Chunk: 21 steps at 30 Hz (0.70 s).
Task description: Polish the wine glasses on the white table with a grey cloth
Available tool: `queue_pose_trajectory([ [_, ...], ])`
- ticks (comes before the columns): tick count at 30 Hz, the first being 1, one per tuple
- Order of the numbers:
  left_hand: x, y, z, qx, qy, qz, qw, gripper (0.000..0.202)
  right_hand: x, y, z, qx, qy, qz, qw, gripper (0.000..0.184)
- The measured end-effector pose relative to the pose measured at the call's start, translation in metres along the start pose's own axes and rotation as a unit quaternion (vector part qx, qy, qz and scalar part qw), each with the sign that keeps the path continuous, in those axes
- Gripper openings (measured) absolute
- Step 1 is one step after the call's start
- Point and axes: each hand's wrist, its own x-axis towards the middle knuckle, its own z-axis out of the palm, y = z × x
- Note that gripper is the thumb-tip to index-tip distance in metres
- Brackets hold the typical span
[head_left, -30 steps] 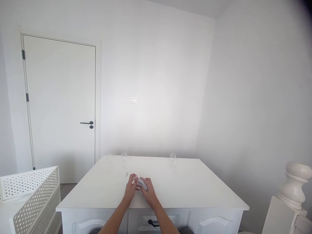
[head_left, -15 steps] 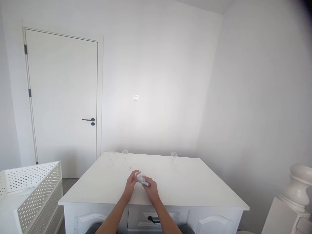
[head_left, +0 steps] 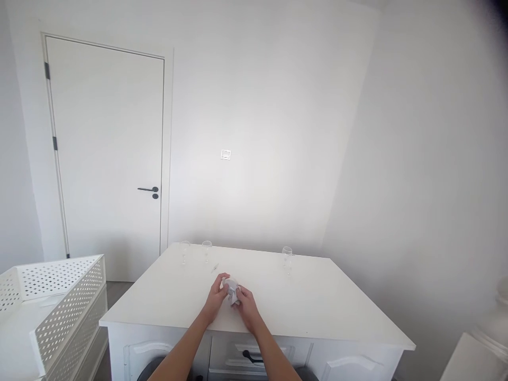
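Note a pale crumpled bundle [head_left: 233, 297], perhaps cloth about something clear, held above the white tabletop [head_left: 317, 301]. Gripped by left hand [head_left: 216, 297] at nine o'clock, right hand [head_left: 245, 302] at three; equally near, with fingers closed round it. Impossible to tell any long axis. Beyond, toward eleven, see stemmed glasses [head_left: 207, 245].

The cloth [head_left: 234, 298] is pale grey, the tabletop [head_left: 301, 301] white.

Open tabletop [head_left: 317, 301] right of right hand [head_left: 247, 306], glasses [head_left: 207, 245] toward back
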Motion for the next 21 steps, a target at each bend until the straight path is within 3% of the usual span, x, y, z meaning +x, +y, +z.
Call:
queue_pose_trajectory([
  [4, 0.006, -0.007, -0.003, 0.001, 0.045, -0.015, 0.999, 0.059, 0.003, -0.007, -0.001, -0.063, -0.03, -0.065, 0.995, 0.045],
  [9, 0.006, -0.011, -0.011, 0.004, 0.074, -0.006, 0.997, 0.054, -0.001, -0.009, 0.001, -0.21, -0.112, -0.124, 0.963, 0.073],
  [14, 0.004, -0.011, -0.011, 0.035, 0.057, 0.007, 0.998, 0.057, 0.008, 0.001, -0.006, -0.05, -0.052, -0.014, 0.997, 0.042],
  [17, 0.005, -0.011, -0.006, 0.047, 0.037, 0.012, 0.998, 0.065, 0.013, 0.005, -0.017, -0.002, -0.034, 0.015, 0.999, 0.048],
  [21, 0.006, -0.011, 0.0, 0.058, 0.026, -0.004, 0.998, 0.066, 0.011, 0.001, -0.026, 0.023, -0.03, -0.002, 0.999, 0.048],
])
